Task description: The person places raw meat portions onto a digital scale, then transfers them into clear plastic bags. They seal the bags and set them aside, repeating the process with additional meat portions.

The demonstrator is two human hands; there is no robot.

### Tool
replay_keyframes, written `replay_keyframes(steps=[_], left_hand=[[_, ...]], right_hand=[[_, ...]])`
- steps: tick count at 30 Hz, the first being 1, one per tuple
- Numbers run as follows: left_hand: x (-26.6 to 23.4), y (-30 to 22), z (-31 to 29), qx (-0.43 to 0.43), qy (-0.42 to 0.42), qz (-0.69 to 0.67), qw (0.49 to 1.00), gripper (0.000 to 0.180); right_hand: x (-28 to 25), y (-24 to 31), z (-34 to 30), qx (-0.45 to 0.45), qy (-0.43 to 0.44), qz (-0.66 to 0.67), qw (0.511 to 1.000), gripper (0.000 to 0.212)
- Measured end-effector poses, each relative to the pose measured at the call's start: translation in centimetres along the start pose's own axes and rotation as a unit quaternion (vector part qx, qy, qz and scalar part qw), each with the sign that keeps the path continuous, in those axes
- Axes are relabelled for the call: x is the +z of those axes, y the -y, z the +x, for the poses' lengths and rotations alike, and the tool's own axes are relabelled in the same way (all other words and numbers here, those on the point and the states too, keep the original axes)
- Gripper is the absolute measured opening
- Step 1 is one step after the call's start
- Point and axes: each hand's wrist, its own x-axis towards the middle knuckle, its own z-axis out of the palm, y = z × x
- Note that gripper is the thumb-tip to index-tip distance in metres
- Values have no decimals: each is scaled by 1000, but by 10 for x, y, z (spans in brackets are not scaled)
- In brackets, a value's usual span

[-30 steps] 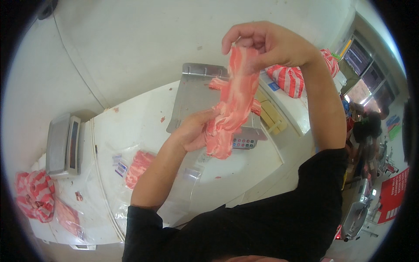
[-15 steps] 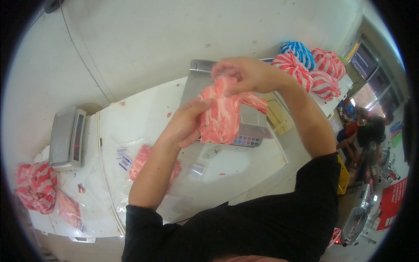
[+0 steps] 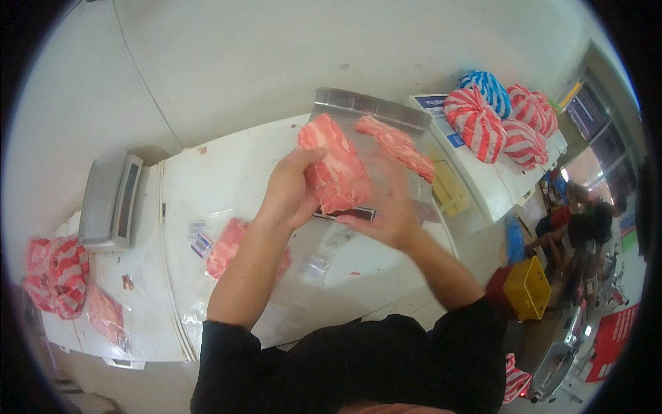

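My left hand [image 3: 289,190] grips a slab of raw sliced meat [image 3: 334,162], pink with white fat, thumb on top and fingers beneath. It is held above a metal scale [image 3: 329,103]. My right hand [image 3: 392,214] is just right of the slab with thumb and fingers apart; the fingers are smeared by motion, and whether they touch the slab is unclear. A separate strip of meat [image 3: 400,148] lies on the scale's pan. On the white table, a clear plastic bag [image 3: 314,265] lies by more meat [image 3: 227,248], partly hidden behind my left forearm.
At the left stand a second scale [image 3: 107,200], a red-striped bag [image 3: 58,276] and packed meat [image 3: 105,316]. Several striped bags [image 3: 476,124] sit on a white box at the right. A yellow crate [image 3: 527,288] stands lower right; a person is beyond it.
My right hand has come off the top of the meat and swung down to its right side. The strip now lies apart from the slab on the pan. My left hand keeps its hold.
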Motion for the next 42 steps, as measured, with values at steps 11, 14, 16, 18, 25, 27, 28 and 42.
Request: replay_keyframes(steps=[11,14,16,18,25,27,28,42], left_hand=[[-21,5,-11,73,-29,-3,997,38],[-14,10,-15,105,-41,25,993,42],[-11,11,-16,123,-44,33,991,45],[-10,12,-16,133,-39,33,990,47],[-11,12,-14,135,-33,30,990,47],[-7,10,-13,143,-34,41,988,48],[-6,9,-12,145,-27,45,988,50],[5,22,-13,133,7,76,988,46]], right_hand=[[64,13,-11,238,-126,394,879,58],[64,20,-8,285,-70,414,862,62],[63,20,-13,243,-13,224,944,61],[65,29,-10,280,-27,314,907,58],[61,8,-20,358,77,542,756,45],[62,-1,-26,366,79,575,728,40],[62,-3,-27,369,80,591,713,38],[60,25,-27,392,2,560,730,24]])
